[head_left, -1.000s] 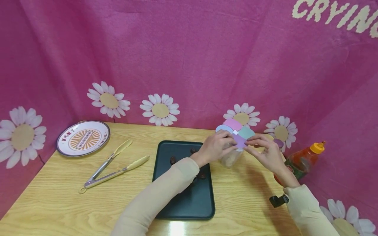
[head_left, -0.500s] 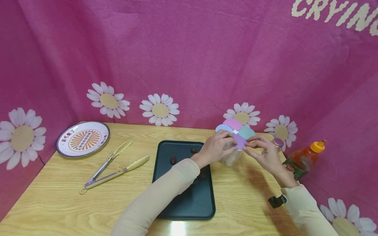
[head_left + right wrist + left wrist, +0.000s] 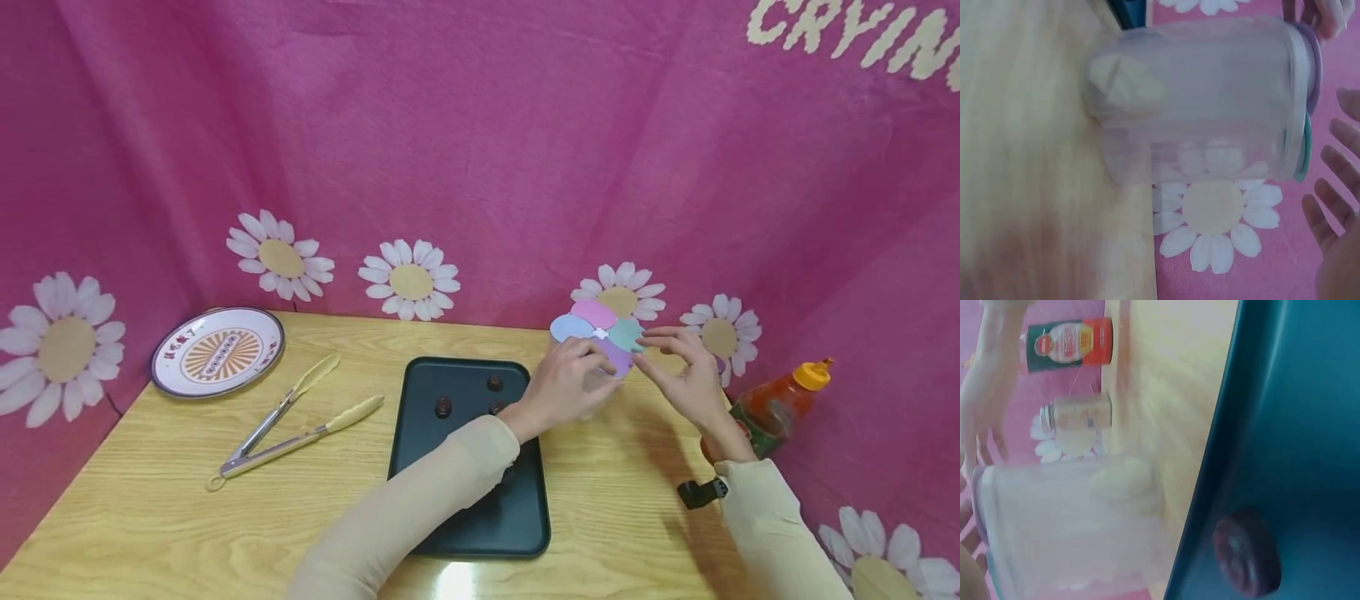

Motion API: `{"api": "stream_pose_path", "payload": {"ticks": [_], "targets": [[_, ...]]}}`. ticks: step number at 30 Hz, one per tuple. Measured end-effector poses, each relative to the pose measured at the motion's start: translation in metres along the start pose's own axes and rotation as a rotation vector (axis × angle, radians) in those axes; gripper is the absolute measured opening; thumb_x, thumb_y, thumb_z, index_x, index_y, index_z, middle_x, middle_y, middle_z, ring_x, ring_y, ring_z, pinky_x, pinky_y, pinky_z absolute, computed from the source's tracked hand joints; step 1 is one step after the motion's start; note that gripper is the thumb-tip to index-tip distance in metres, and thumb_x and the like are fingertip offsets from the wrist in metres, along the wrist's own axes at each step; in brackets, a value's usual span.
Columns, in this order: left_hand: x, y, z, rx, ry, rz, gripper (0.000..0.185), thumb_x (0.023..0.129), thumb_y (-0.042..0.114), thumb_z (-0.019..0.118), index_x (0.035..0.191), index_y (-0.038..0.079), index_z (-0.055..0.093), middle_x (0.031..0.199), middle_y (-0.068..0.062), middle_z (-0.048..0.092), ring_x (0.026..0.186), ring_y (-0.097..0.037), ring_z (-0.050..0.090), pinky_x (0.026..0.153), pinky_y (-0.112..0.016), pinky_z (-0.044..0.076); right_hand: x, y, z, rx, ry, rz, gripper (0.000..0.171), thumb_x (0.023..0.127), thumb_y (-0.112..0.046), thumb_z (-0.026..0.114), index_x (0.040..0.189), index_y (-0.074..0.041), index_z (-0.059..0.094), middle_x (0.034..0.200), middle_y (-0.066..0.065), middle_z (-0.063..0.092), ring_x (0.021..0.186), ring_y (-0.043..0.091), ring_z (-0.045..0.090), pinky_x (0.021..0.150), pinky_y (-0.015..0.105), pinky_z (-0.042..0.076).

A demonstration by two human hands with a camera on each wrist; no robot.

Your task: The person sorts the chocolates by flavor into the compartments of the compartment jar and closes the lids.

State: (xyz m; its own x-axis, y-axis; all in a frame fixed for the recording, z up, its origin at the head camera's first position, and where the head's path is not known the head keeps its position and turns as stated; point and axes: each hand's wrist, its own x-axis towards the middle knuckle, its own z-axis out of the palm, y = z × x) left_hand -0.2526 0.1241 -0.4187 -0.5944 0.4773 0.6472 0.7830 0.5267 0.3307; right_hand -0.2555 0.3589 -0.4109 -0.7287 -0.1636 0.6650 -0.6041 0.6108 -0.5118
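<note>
A clear plastic canister [image 3: 1210,94] stands right of the dark tray, with a pale lump inside at its bottom. Its flower-shaped lid [image 3: 596,313] has pink, blue, green and purple petals. My left hand [image 3: 567,379] is bent over the lid's near side, fingers and thumb at the purple petal's edge. Facing it from the right, my right hand [image 3: 686,379] has its fingers spread, the tips just off the petals. The right wrist view shows a gap between these fingers [image 3: 1335,164] and the lid.
Small round brown pieces, one a dark disc [image 3: 1247,553], lie on the dark tray [image 3: 480,537]. Tongs [image 3: 288,437] and a white plate [image 3: 217,354] are at left. At right stand a sauce bottle [image 3: 776,408] and a small jar [image 3: 1079,412].
My right hand has drawn back slightly from the purple petal, and its fingers have spread. My left hand has shifted slightly right and stays at the lid.
</note>
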Motion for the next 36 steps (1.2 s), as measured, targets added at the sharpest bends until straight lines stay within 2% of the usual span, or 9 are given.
{"api": "stream_pose_path", "payload": {"ticks": [1, 5, 7, 8, 13, 18, 25, 32, 36], "targets": [[-0.001, 0.002, 0.002, 0.012, 0.024, -0.003, 0.020, 0.094, 0.036, 0.080, 0.105, 0.020, 0.081, 0.111, 0.004, 0.073, 0.107, -0.015, 0.065, 0.099, -0.030, 0.052, 0.004, -0.003, 0.000, 0.014, 0.006, 0.034, 0.026, 0.085, 0.007, 0.080, 0.110, 0.001, 0.079, 0.117, 0.014, 0.074, 0.113, -0.006, 0.052, 0.092, 0.018, 0.040], [-0.004, 0.006, 0.008, 0.089, 0.104, -0.017, 0.019, 0.092, 0.038, 0.082, 0.104, 0.023, 0.081, 0.110, 0.005, 0.073, 0.106, -0.015, 0.064, 0.101, -0.032, 0.050, 0.016, 0.001, 0.002, 0.019, -0.026, 0.122, 0.021, 0.093, 0.001, 0.076, 0.114, 0.003, 0.077, 0.121, 0.017, 0.073, 0.114, -0.011, 0.052, 0.094, 0.020, 0.041], [-0.005, 0.006, 0.009, 0.107, 0.125, -0.022, 0.019, 0.092, 0.038, 0.082, 0.104, 0.023, 0.080, 0.112, 0.005, 0.074, 0.107, -0.015, 0.064, 0.103, -0.033, 0.049, 0.020, 0.006, 0.003, 0.030, -0.065, 0.147, 0.022, 0.095, -0.004, 0.075, 0.116, 0.000, 0.078, 0.125, 0.014, 0.073, 0.115, -0.011, 0.053, 0.095, 0.020, 0.043], [-0.005, 0.006, 0.009, 0.114, 0.136, -0.025, 0.018, 0.092, 0.038, 0.082, 0.104, 0.023, 0.080, 0.112, 0.005, 0.074, 0.107, -0.015, 0.064, 0.103, -0.033, 0.049, 0.022, 0.012, 0.004, 0.027, -0.086, 0.161, 0.023, 0.096, -0.007, 0.076, 0.118, -0.003, 0.078, 0.128, 0.019, 0.071, 0.115, -0.013, 0.053, 0.095, 0.019, 0.043], [-0.005, 0.005, 0.013, 0.107, 0.168, -0.042, 0.017, 0.093, 0.037, 0.081, 0.102, 0.024, 0.081, 0.109, 0.006, 0.074, 0.107, -0.014, 0.063, 0.102, -0.031, 0.049, 0.028, 0.021, 0.007, 0.010, -0.154, 0.218, 0.028, 0.098, -0.020, 0.075, 0.124, -0.009, 0.077, 0.138, 0.014, 0.069, 0.115, -0.011, 0.053, 0.091, 0.017, 0.046], [-0.003, 0.003, 0.012, 0.081, 0.127, -0.049, 0.016, 0.095, 0.037, 0.079, 0.103, 0.023, 0.080, 0.109, 0.006, 0.074, 0.108, -0.014, 0.062, 0.104, -0.032, 0.048, 0.028, 0.024, 0.007, 0.008, -0.136, 0.243, 0.029, 0.098, -0.022, 0.076, 0.125, -0.011, 0.078, 0.138, 0.014, 0.070, 0.108, -0.013, 0.056, 0.088, 0.016, 0.047], [-0.002, -0.009, 0.002, 0.013, 0.020, -0.009, 0.015, 0.098, 0.027, 0.075, 0.108, 0.016, 0.080, 0.114, 0.001, 0.074, 0.115, -0.018, 0.062, 0.110, -0.033, 0.048, 0.016, 0.028, 0.002, -0.060, -0.113, 0.171, 0.026, 0.098, -0.020, 0.075, 0.122, -0.012, 0.078, 0.130, 0.013, 0.072, 0.114, -0.015, 0.052, 0.091, 0.021, 0.046], [-0.005, -0.023, -0.009, -0.080, -0.040, -0.055, 0.019, 0.102, 0.021, 0.071, 0.116, 0.011, 0.078, 0.122, -0.004, 0.074, 0.118, -0.021, 0.063, 0.110, -0.033, 0.048, -0.004, 0.024, -0.002, -0.141, -0.072, 0.094, 0.029, 0.094, -0.017, 0.078, 0.123, -0.012, 0.078, 0.127, 0.014, 0.072, 0.117, -0.001, 0.052, 0.091, 0.024, 0.042], [-0.004, -0.031, -0.015, -0.080, -0.063, -0.063, 0.022, 0.101, 0.022, 0.071, 0.119, 0.009, 0.077, 0.125, -0.005, 0.074, 0.121, -0.023, 0.062, 0.111, -0.035, 0.048, -0.011, 0.021, -0.003, -0.166, -0.042, 0.009, 0.032, 0.088, -0.009, 0.082, 0.120, -0.008, 0.078, 0.124, 0.016, 0.073, 0.117, 0.014, 0.056, 0.095, 0.020, 0.037]]}}
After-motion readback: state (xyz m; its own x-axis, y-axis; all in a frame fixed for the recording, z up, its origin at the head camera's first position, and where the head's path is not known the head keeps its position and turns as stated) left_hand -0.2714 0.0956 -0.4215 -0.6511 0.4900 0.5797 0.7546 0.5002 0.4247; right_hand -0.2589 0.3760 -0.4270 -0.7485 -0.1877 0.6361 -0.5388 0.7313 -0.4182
